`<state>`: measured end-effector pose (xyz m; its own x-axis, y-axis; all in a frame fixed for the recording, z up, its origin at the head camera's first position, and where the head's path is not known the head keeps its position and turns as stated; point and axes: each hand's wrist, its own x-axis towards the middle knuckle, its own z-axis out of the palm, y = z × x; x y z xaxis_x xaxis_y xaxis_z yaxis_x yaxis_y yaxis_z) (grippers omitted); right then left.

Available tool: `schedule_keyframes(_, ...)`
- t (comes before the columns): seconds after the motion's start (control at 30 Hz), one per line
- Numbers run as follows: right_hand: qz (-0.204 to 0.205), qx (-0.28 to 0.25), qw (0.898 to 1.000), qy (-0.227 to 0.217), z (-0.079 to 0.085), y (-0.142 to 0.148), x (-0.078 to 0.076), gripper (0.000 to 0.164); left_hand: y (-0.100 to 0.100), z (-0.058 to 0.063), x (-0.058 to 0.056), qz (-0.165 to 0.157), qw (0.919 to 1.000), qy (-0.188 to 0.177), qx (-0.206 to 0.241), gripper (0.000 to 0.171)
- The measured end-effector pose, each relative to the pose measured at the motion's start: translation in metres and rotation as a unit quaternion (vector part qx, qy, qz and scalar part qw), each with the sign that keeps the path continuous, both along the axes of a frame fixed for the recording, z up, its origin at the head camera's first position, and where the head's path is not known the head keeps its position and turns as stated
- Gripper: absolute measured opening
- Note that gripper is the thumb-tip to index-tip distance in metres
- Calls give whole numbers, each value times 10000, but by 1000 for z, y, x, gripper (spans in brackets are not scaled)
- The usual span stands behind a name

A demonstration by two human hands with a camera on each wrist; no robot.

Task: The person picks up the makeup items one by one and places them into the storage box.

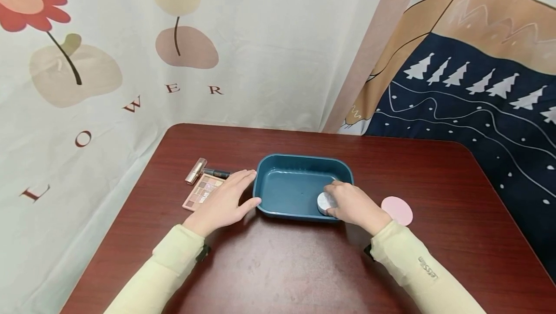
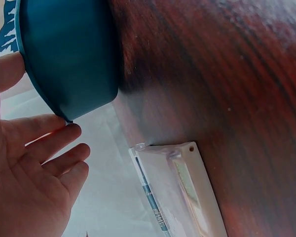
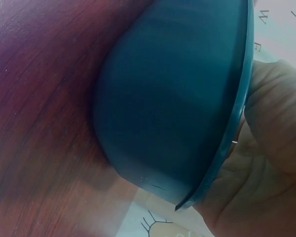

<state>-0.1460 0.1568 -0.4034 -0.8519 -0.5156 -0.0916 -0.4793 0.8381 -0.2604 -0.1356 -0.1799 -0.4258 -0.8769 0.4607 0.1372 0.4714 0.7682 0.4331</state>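
A dark teal rectangular basin stands on the table, its outer wall filling much of both wrist views. My right hand reaches over the basin's right rim and pinches a round white case inside, near the front right corner. In the right wrist view the rim hides the fingertips and the case. At the left end, my left hand touches the rim with extended fingers and thumb. Beside that hand lies an eyeshadow palette, partly covered by it.
Behind the palette are a clear-capped lipstick tube and a dark slim tube. A pink round pad lies right of the basin, by the right wrist. Printed curtains hang behind the reddish-brown table.
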Motion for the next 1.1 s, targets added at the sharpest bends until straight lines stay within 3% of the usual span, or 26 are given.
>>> schedule_keyframes(0.63, 1, -61, 10000, 34, -1, 0, 2, 48, -1, 0, 1, -29, 10000, 47, -7, 72)
schedule_keyframes(1.1, -81, -1135, 9875, 1092, -3, 24, 15, 41, 0, -1, 0, -35, 10000, 83, 5, 72)
